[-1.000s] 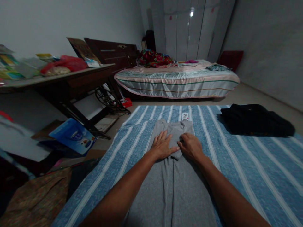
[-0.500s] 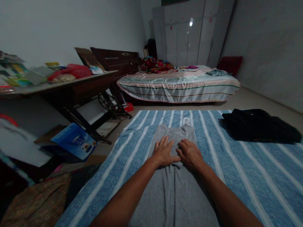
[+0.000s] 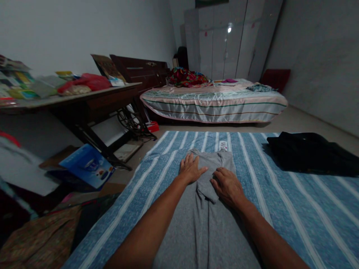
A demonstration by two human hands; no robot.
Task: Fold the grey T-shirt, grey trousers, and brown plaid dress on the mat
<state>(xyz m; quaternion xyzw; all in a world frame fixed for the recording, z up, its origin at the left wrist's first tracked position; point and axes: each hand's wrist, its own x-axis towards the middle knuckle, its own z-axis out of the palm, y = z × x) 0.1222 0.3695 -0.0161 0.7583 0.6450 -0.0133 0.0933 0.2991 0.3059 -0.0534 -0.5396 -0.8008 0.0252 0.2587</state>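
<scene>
A grey garment point(image 3: 206, 224), which looks like a folded shirt, lies lengthwise on the blue-and-white striped cloth point(image 3: 157, 179). Its far end is narrower, and a loose flap like a sleeve rests over the middle, with creases running toward me. My left hand point(image 3: 190, 170) lies flat on the far left part of the garment, fingers stretched and thumb apart. On the right side, my right hand point(image 3: 228, 185) rests palm down with its fingers slightly bent, touching the fabric. Neither hand grips anything that I can see.
Folded black clothing point(image 3: 311, 153) lies on the cloth at the right. A desk point(image 3: 92, 96) with bags and packets stands left, a blue box point(image 3: 88, 164) beneath it. Farther back are a bed point(image 3: 215, 106) and a grey wardrobe point(image 3: 218, 48).
My left hand has shifted slightly left and away from the middle, uncovering more of the loose flap. My right hand remains close to its earlier place. The view has moved slightly.
</scene>
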